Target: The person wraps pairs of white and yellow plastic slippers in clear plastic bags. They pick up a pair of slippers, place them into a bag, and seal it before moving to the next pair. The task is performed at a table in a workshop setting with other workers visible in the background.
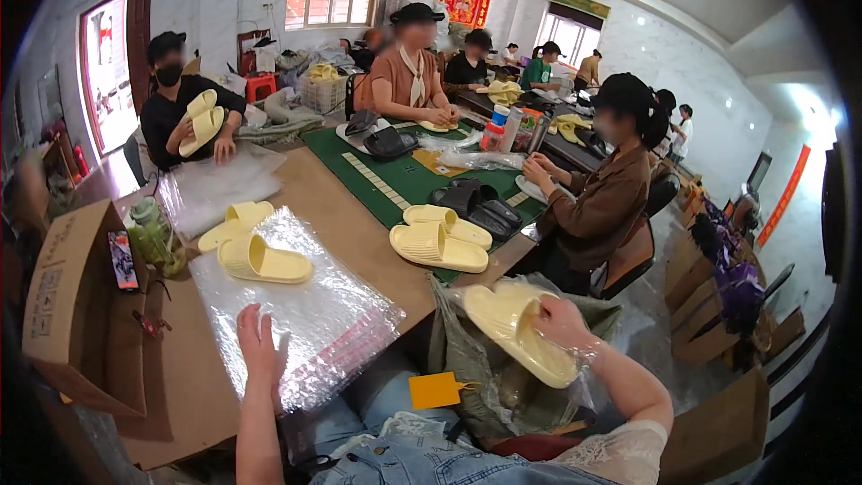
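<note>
My right hand [564, 323] grips pale yellow slippers [503, 316] wrapped in clear plastic, tilted above an open grey-green woven sack [467, 368]. How many slippers are in the wrap I cannot tell for sure. Over the left edge of a stack of shiny clear plastic bags [310, 332], my left hand [255, 341] is open and holds nothing. On the far end of that stack lies a yellow slipper [265, 260], with another yellow slipper [235, 223] just behind it. An orange tag [435, 390] hangs at the near side of the sack.
A yellow pair [440, 242] and black slippers [478, 202] rest on the green mat [359, 184]. To the left stand an open cardboard box [85, 305], a phone [123, 260] and a green jug [154, 235]. Co-workers sit around the table, one [202, 126] holding yellow slippers.
</note>
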Tool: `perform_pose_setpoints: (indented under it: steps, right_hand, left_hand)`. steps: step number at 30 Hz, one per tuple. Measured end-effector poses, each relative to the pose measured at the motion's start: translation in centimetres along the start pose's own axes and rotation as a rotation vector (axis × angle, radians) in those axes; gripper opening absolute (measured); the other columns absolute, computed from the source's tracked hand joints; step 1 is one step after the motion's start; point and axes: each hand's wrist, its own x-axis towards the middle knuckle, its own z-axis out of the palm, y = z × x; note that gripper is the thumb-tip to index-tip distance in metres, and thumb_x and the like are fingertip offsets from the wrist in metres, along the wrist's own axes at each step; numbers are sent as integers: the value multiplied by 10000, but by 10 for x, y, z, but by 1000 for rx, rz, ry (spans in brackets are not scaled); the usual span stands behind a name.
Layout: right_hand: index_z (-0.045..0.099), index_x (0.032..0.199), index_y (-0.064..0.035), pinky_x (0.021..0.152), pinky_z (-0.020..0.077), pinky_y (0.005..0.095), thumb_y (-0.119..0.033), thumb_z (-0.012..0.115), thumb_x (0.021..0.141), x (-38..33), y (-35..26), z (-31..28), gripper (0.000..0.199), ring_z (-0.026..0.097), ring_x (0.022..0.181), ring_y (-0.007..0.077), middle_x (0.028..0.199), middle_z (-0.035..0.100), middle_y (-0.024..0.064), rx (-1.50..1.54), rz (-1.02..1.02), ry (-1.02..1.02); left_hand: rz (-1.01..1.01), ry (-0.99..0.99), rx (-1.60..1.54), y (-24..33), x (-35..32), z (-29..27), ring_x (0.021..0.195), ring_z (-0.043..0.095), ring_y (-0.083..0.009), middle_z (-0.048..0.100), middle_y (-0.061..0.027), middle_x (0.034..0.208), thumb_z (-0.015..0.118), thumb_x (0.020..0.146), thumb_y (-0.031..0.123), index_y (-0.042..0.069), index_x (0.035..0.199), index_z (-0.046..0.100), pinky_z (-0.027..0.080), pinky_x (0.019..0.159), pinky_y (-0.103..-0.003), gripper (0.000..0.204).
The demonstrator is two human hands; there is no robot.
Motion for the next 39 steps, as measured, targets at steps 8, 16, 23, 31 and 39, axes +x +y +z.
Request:
perform_pose_setpoints:
  steps: [8,16,23,31,39]
  right_hand:
    - [739,967,-45,835,546,478,-389,606,824,-16,182,33,396,687,936,397,989,697,249,-532,219,-506]
    - [701,886,-70,778,541,483,-275,618,859,73,73,41,223,671,895,369,900,699,149,-294,4,197]
    - [644,1140,-85,903,510,460,-283,682,839,195,-9,91,362,582,1131,331,1133,646,108,-97,-254,236]
    - [533,1307,-19,977,481,462,-285,719,811,288,-48,188,592,560,1188,365,1269,602,189,-67,10,180]
    - [663,883,36,820,522,480,-380,713,826,234,-75,191,422,655,886,398,950,663,235,24,-174,239]
  left_hand:
    - [89,43,-19,-44,4,13,1159,539,-343,528,-197,1272,572,964,117,-6,1226,571,453,1017,-426,290]
    - [52,31,-12,-39,5,9,1151,545,-363,569,-208,1229,582,961,127,-27,1217,584,429,1007,-427,299]
    - [36,34,26,-26,5,4,1151,537,-363,574,-199,1218,606,946,137,-16,1203,591,415,1015,-432,300]
    - [64,24,91,-30,4,8,1154,551,-319,577,-179,1202,659,905,122,-8,1191,608,441,1014,-393,318]
    - [44,-277,339,-6,2,-1,1265,483,-397,558,-194,1339,831,704,361,92,1179,660,386,1087,-472,572]
